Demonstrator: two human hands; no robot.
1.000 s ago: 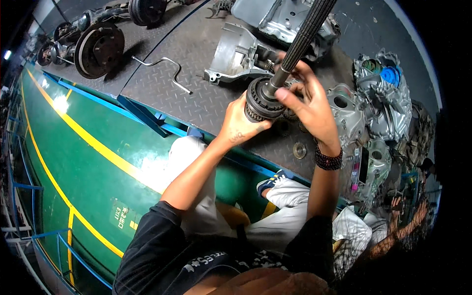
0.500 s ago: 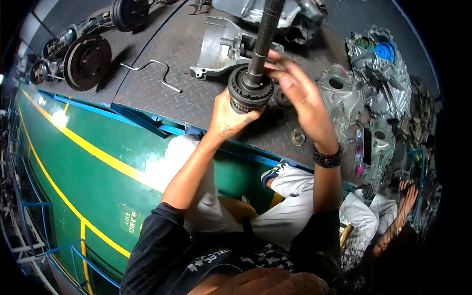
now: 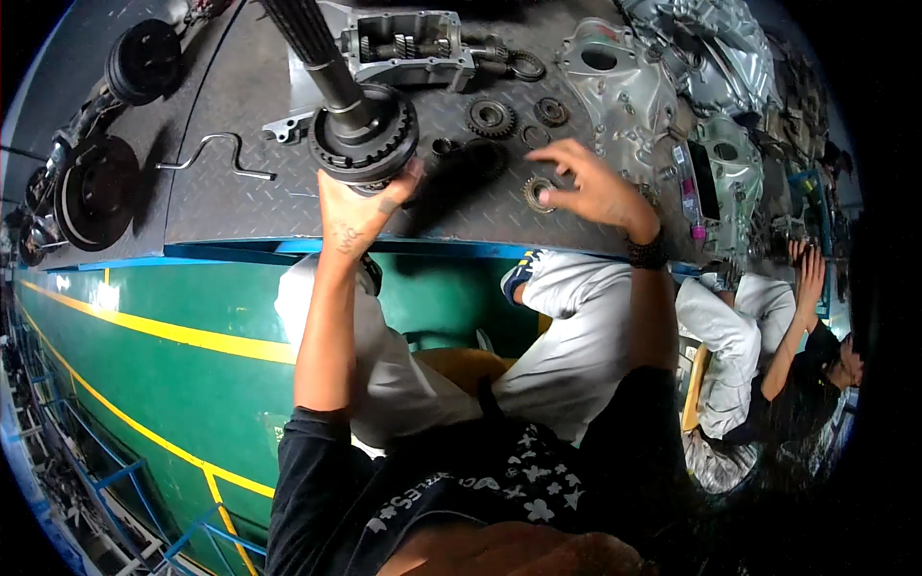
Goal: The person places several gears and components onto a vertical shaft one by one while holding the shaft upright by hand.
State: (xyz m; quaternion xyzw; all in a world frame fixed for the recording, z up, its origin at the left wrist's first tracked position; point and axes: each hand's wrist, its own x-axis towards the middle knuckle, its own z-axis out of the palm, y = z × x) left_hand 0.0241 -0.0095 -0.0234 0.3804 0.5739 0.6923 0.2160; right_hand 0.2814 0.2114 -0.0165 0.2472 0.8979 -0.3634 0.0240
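Observation:
My left hand is wrapped round the lower end of a splined gear shaft, beneath its toothed hub. The shaft stands tilted, its upper end leaning away to the left. My right hand hovers low over the steel bench with fingers apart and nothing in it. Its thumb is at a small toothed ring; whether they touch I cannot tell. Just beyond lie a larger gear, a smaller gear and a thin ring.
An opened gearbox housing with gears inside sits behind the shaft. Silver casings crowd the right, beside a dark phone-like slab. A bent metal rod and an axle with drums lie left. A co-worker's hand is far right.
My right hand has left the shaft and dropped to the small toothed ring. My left hand still grips the shaft, now further left in view. The whole view has shifted.

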